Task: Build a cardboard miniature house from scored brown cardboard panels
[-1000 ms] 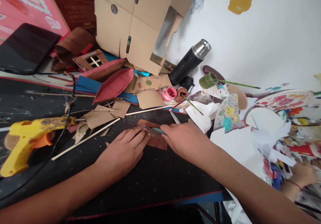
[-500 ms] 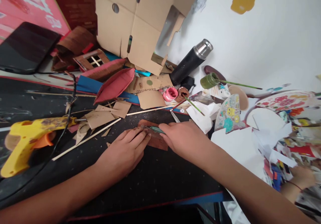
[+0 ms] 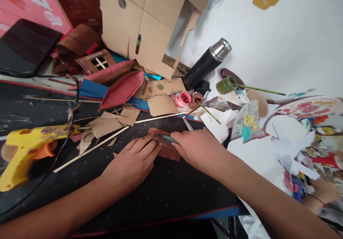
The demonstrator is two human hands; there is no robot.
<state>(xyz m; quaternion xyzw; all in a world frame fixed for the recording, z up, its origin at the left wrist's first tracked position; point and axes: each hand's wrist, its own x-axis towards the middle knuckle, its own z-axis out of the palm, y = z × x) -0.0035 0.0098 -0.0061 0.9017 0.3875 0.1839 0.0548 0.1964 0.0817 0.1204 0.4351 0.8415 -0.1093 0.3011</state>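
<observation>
two bare hands work near the middle of the frame, above a black table point(image 3: 184, 189). the right hand point(image 3: 199, 148) is closed around a thin green tool point(image 3: 168, 138), whose tip points to the left, toward the fingers of the other hand. the left hand point(image 3: 134, 160) lies palm down, with its fingertips on a flat brown piece point(image 3: 170, 154); its thumb is hidden, so i cannot tell if it grips something. this brown piece lies on the table at the centre of the frame, under the tool and partly covered by both hands. at the left edge there is a yellow glue gun point(image 3: 29, 146), and a pale stick point(image 3: 91, 149) lies between it and the left hand. above the right hand, toward the upper right, stand a pink paint jar point(image 3: 183, 99) and a tilted black flask point(image 3: 202, 65).
</observation>
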